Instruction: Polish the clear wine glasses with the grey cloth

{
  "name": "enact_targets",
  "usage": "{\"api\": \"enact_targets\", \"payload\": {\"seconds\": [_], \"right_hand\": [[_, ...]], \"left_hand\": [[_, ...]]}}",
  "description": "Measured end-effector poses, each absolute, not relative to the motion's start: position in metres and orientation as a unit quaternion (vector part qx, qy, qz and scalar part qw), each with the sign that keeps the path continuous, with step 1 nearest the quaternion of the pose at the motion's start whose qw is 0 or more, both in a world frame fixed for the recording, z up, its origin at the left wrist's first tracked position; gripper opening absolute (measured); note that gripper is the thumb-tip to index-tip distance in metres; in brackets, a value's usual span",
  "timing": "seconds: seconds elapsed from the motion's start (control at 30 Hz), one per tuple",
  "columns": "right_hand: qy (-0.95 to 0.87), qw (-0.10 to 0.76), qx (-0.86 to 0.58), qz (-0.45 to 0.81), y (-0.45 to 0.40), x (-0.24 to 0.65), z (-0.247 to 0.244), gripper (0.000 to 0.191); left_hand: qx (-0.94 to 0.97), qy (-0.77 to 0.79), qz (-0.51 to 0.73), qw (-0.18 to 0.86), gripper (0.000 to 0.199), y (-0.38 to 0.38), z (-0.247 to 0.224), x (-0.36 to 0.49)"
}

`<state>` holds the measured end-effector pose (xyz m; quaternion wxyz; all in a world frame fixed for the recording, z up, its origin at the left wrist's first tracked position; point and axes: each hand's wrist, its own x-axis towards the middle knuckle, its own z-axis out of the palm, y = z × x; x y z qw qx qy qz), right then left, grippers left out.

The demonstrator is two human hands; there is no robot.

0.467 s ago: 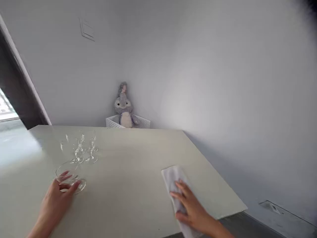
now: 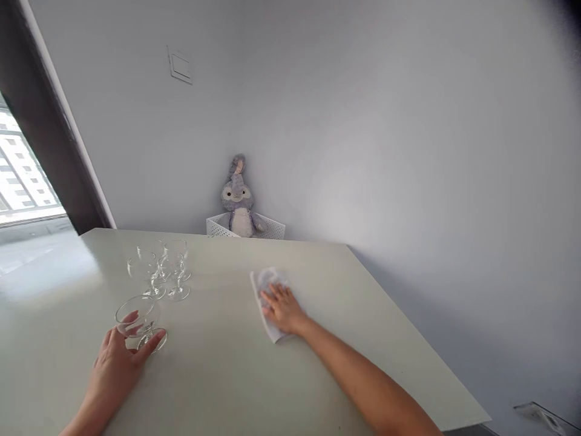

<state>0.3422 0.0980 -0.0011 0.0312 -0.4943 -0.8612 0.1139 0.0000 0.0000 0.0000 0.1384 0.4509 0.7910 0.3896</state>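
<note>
Left hand (image 2: 113,370): grip narrow, fingers wrapped around the bowl of a stemmed glass (image 2: 137,316), which sits tilted with its foot by the thumb; whether the foot touches the counter (image 2: 236,381) cannot be resolved. Right hand (image 2: 284,309): grip wide, palm down and fingers spread on a folded white cloth (image 2: 271,277), so contact runs across the whole hand, well apart from the held glass. Farther out, a group of stemmed glasses (image 2: 158,272) stands upright just beyond the held glass; at the counter's far edge, a grey plush toy (image 2: 239,206) sits in a white perforated basket (image 2: 218,227).
</note>
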Motion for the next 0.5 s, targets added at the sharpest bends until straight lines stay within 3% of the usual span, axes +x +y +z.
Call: {"api": "enact_targets", "payload": {"seconds": [0.2, 0.37, 0.5], "right_hand": [[-0.709, -0.04, -0.703, 0.023, 0.141, 0.466, 0.001, 0.054], [-0.603, -0.056, -0.794, -0.047, 0.088, 0.564, -0.014, 0.056], [-0.62, -0.015, -0.776, -0.112, 0.029, 0.565, -0.039, 0.059]], "left_hand": [[0.456, 0.815, 0.345, 0.096, 0.069, -0.001, -0.004, -0.001], [0.465, 0.796, 0.375, 0.1, 0.064, -0.003, -0.006, 0.001], [0.476, 0.782, 0.388, 0.101, 0.056, -0.005, -0.005, 0.005]]}}
